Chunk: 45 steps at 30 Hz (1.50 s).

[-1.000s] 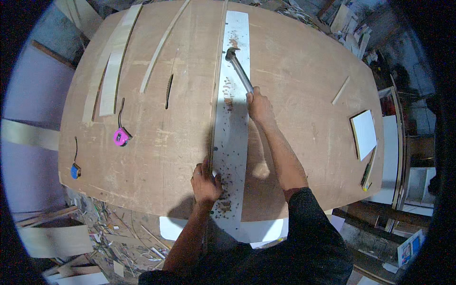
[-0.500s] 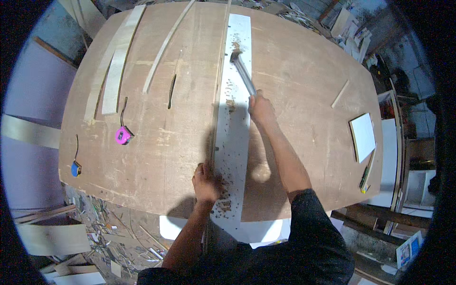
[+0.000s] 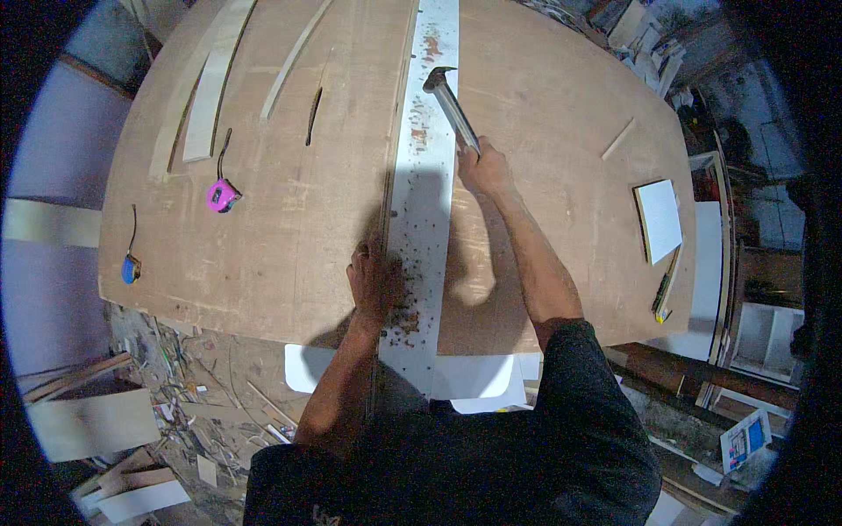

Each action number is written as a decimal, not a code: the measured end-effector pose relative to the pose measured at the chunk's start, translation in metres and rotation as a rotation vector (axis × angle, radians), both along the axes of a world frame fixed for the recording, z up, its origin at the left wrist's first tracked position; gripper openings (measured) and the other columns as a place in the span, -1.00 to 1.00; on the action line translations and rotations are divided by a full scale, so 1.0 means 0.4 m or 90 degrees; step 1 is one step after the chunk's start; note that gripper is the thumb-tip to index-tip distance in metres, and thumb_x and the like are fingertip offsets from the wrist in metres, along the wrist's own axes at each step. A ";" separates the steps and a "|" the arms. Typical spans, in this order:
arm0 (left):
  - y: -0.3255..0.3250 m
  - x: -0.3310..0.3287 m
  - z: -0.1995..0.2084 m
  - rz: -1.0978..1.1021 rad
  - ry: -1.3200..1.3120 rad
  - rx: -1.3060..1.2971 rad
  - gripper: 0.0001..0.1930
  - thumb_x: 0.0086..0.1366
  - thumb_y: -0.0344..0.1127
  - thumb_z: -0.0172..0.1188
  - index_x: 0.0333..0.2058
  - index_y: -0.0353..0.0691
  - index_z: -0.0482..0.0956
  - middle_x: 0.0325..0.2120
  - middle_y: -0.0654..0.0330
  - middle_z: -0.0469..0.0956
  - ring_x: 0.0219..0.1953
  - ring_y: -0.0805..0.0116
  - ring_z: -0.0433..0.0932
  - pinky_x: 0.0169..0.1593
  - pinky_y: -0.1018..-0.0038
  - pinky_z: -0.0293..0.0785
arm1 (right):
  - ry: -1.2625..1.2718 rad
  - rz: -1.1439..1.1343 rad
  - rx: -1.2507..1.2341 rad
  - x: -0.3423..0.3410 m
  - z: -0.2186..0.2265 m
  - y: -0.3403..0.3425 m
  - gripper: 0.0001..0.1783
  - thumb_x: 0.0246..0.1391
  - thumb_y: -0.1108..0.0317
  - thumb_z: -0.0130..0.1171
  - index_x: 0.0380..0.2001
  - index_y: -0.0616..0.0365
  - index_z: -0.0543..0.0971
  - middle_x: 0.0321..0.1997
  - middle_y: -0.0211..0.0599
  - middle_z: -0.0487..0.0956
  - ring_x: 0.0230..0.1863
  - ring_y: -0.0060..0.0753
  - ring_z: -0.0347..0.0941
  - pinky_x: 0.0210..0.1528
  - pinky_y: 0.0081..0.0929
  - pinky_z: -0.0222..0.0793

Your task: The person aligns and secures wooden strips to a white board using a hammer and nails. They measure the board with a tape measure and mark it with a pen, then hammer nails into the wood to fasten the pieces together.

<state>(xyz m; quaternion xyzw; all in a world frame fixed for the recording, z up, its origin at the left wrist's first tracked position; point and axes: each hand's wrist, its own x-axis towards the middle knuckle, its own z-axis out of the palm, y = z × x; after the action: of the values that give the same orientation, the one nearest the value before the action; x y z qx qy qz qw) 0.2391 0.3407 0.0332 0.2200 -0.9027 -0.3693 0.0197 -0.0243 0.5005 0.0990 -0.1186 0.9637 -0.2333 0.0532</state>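
My right hand [image 3: 485, 168] is closed round the metal handle of a hammer [image 3: 454, 114]. Its dark head is over the right part of a long white board [image 3: 421, 197]; whether it touches the board I cannot tell. Brown specks and rough patches mark the board's face. A thin wooden strip [image 3: 392, 171] runs along the left edge. My left hand [image 3: 373, 285] lies at that edge, lower down, with its fingers curled over the strip and board, partly in shadow.
Beneath everything is a large brown wooden tabletop [image 3: 289, 237]. Pale wood strips [image 3: 215, 88], a pink tape measure [image 3: 223, 195] and a blue one [image 3: 131, 268] lie left. At right are a small white panel [image 3: 660, 221] and a utility knife [image 3: 661, 307]. Scraps [image 3: 228, 386] litter the floor.
The whole view has shifted, so the table sits higher in the picture. The hammer has come nearer to me along the board, and its head now shows more sideways. My left hand stays at the edge.
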 end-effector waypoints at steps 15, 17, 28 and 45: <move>0.006 -0.002 0.020 -0.008 -0.010 -0.080 -0.13 0.19 -0.18 0.28 0.43 -0.25 0.13 0.25 -0.35 0.35 0.36 -0.29 0.28 0.44 -0.13 0.13 | -0.110 -0.063 -0.087 0.856 0.016 0.219 -0.56 0.46 0.00 -0.08 0.15 0.11 0.38 -0.30 0.27 0.62 -0.23 0.41 0.61 -0.25 0.17 0.49; 0.004 -0.002 0.028 -0.015 0.024 -0.072 -0.12 0.20 -0.17 0.28 0.45 -0.23 0.10 0.27 -0.37 0.33 0.39 -0.30 0.25 0.44 -0.14 0.13 | -0.187 -0.085 -0.001 0.839 0.029 0.202 -0.57 0.46 0.03 -0.07 0.10 0.16 0.35 -0.32 0.34 0.61 -0.24 0.48 0.58 -0.26 0.25 0.46; 0.010 0.003 0.005 -0.012 0.057 -0.160 -0.21 0.26 -0.13 0.26 0.39 -0.29 0.22 0.19 -0.36 0.41 0.33 -0.32 0.33 0.44 -0.12 0.14 | -0.146 0.006 0.036 0.788 0.052 0.174 -0.58 0.44 0.08 -0.02 0.09 0.21 0.36 -0.27 0.38 0.60 -0.30 0.45 0.59 -0.29 0.23 0.51; 0.012 0.004 -0.064 -0.023 0.028 -0.137 -0.15 0.26 -0.05 0.28 0.44 -0.24 0.17 0.21 -0.28 0.44 0.29 -0.25 0.38 0.43 -0.14 0.12 | -0.103 -0.021 0.025 0.796 0.044 0.201 -0.66 0.39 0.14 0.08 -0.13 0.27 0.43 -0.50 0.30 0.58 -0.39 0.47 0.56 -0.39 0.23 0.44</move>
<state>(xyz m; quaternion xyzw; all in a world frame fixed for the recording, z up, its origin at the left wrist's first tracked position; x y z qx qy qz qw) 0.2408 0.3456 0.0074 0.1922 -0.9402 -0.2754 0.0566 0.2942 0.5808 0.1168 -0.0824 0.9624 -0.2243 0.1290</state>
